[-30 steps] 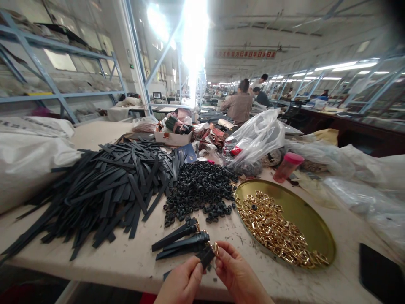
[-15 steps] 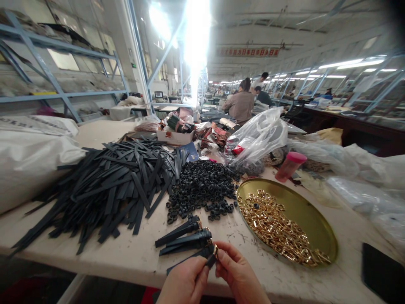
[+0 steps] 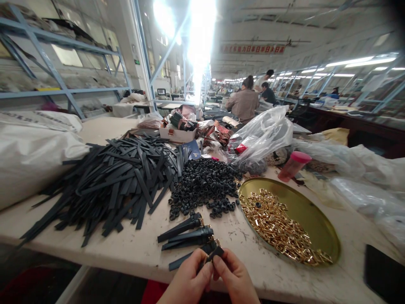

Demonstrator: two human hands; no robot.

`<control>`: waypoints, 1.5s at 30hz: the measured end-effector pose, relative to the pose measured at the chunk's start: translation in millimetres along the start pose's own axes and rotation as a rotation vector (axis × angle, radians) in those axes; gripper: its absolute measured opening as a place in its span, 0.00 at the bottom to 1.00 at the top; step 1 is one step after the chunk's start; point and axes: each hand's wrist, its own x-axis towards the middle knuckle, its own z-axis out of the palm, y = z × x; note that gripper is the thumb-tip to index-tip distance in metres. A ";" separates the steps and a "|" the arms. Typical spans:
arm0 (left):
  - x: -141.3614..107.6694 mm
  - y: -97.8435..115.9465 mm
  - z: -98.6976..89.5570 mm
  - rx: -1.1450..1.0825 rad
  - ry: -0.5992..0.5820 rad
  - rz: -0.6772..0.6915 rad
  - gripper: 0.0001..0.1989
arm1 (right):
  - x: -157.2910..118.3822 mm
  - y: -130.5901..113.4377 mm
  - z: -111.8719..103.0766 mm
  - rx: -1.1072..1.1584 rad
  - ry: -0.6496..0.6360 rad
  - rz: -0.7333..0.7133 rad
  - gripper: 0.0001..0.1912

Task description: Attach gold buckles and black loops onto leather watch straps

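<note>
Close together at the table's front edge, my left hand (image 3: 193, 270) and my right hand (image 3: 233, 270) both pinch a short black strap (image 3: 217, 252). Its end shows between the thumbs and fingertips; a glint of gold metal is mostly covered by the left fingers. Just beyond the hands lie several black straps (image 3: 186, 238) in small stacks, with gold buckles at their right ends. Behind these is a heap of small black loops (image 3: 205, 181). To the right, a round gold tray (image 3: 316, 211) holds many gold buckles (image 3: 278, 228).
A large pile of loose black straps (image 3: 120, 181) covers the left of the table, beside a white sack (image 3: 34, 156). A pink-lidded jar (image 3: 294, 166), a clear plastic bag (image 3: 265, 135) and a dark flat object (image 3: 381, 270) are around the tray. People sit farther back.
My hands have drawn closer together. The gold buckle that showed at my right fingertips is now mostly covered, and the strap's black end sticks up between the fingers. The view has shifted slightly.
</note>
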 end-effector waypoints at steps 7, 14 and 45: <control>8.5 -9.3 2.6 -0.187 -0.088 -0.086 0.21 | 1.5 3.3 -4.5 0.013 -0.058 0.045 0.20; 6.5 1.0 7.7 -0.210 -0.043 -0.130 0.19 | -0.9 0.9 -9.4 -0.173 -0.008 -0.060 0.19; 42.3 -18.6 -9.7 0.054 -0.005 -0.029 0.16 | 121.1 -18.6 -45.5 -0.913 -0.013 -0.251 0.05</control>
